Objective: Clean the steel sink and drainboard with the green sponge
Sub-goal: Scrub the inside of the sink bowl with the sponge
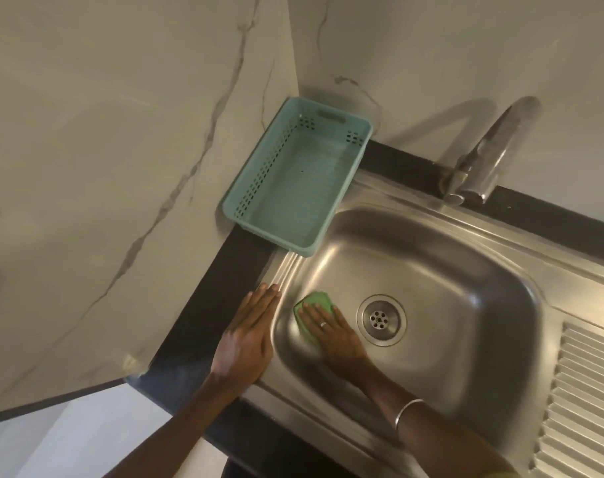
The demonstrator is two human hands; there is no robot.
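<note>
The steel sink (448, 288) fills the middle of the head view, with its round drain (379, 320) in the basin floor. My right hand (331, 331) lies flat inside the basin, pressing the green sponge (316, 303) against the left wall near the bottom. Most of the sponge is hidden under my fingers. My left hand (247, 336) rests flat, fingers together, on the sink's left rim and the black counter, holding nothing. The ribbed drainboard (583, 401) lies at the right edge.
A pale teal plastic basket (240, 198) sits empty in the corner behind the sink, overhanging the rim. A chrome faucet (483, 160) stands at the back. Marble walls close off the left and rear. The black counter (204, 322) borders the sink.
</note>
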